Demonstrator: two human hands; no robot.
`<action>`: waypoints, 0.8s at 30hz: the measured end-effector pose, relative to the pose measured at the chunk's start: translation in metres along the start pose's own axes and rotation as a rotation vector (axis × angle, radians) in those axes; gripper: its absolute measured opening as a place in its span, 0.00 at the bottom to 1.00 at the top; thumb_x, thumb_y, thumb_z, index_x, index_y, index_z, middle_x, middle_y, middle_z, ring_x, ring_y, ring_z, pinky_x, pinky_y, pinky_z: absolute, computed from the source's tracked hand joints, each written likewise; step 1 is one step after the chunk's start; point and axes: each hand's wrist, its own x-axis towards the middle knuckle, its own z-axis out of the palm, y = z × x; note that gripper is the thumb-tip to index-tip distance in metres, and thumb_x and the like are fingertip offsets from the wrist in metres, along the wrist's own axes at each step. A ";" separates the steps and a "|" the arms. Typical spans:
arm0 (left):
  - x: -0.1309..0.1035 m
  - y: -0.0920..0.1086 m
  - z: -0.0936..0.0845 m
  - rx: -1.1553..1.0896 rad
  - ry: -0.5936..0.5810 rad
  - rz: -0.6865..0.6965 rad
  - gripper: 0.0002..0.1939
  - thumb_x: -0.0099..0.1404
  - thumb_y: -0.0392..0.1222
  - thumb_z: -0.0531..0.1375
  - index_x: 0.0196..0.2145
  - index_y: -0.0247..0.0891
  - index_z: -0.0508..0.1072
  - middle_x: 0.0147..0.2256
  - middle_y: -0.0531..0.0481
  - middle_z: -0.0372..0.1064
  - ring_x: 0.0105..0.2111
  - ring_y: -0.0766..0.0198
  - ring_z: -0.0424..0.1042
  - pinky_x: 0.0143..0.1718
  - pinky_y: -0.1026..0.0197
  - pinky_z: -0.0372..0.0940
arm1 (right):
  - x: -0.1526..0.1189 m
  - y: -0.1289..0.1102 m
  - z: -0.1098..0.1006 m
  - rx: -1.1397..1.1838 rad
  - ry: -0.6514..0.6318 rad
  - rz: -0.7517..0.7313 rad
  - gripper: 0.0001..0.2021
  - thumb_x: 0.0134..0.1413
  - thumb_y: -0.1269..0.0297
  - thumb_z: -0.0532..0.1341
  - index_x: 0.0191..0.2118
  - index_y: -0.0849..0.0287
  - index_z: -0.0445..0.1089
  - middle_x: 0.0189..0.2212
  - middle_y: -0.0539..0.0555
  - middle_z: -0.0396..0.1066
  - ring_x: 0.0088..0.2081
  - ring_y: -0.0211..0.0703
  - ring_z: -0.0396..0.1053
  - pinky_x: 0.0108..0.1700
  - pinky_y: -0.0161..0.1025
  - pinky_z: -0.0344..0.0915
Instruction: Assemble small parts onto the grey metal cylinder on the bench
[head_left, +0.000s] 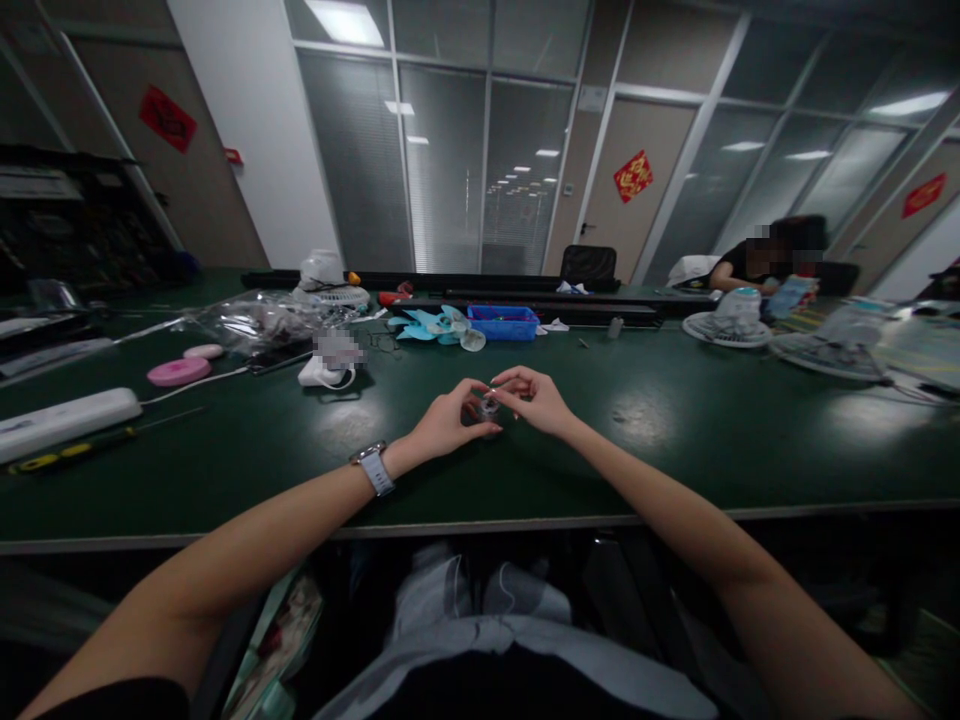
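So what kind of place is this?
Probably a workshop or office workroom: there's a long green worktable, a screwdriver, fan parts and big glass partitions behind.

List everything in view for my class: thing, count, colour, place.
Long table: one, green, foreground
Small shiny part: one, greyish, between hands
Power strip: one, white, left
Slim screwdriver: one, yellow-black, beside strip
Large round disc: one, pink, left
Plastic basket: one, blue, far side
Plastic blades: count unclear, light blue, beside basket
Caged fans: three, white, one left, two right
Diamond posters: three, red, background
Co-worker: one, black top, right
Watch: one, grey strap, left wrist
Left hand, right hand: two, bare, centre
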 end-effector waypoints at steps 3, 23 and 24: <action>0.000 -0.001 0.000 -0.005 -0.006 0.003 0.30 0.52 0.51 0.67 0.49 0.40 0.62 0.36 0.48 0.73 0.34 0.60 0.74 0.37 0.57 0.68 | 0.000 0.001 -0.001 0.043 0.023 0.031 0.17 0.49 0.53 0.64 0.41 0.59 0.68 0.29 0.54 0.76 0.31 0.43 0.74 0.22 0.32 0.64; 0.000 -0.003 0.001 -0.010 -0.012 0.005 0.30 0.53 0.51 0.67 0.49 0.39 0.61 0.36 0.48 0.73 0.34 0.61 0.74 0.36 0.58 0.68 | 0.000 0.001 -0.003 0.072 0.104 0.020 0.18 0.50 0.54 0.64 0.43 0.61 0.68 0.24 0.51 0.74 0.22 0.36 0.70 0.19 0.29 0.63; 0.001 -0.003 0.001 -0.006 -0.008 0.003 0.30 0.53 0.51 0.67 0.49 0.39 0.61 0.36 0.48 0.74 0.34 0.61 0.74 0.36 0.58 0.68 | 0.000 0.001 -0.003 0.061 0.119 0.015 0.18 0.49 0.54 0.64 0.43 0.61 0.68 0.25 0.51 0.74 0.21 0.35 0.69 0.19 0.29 0.63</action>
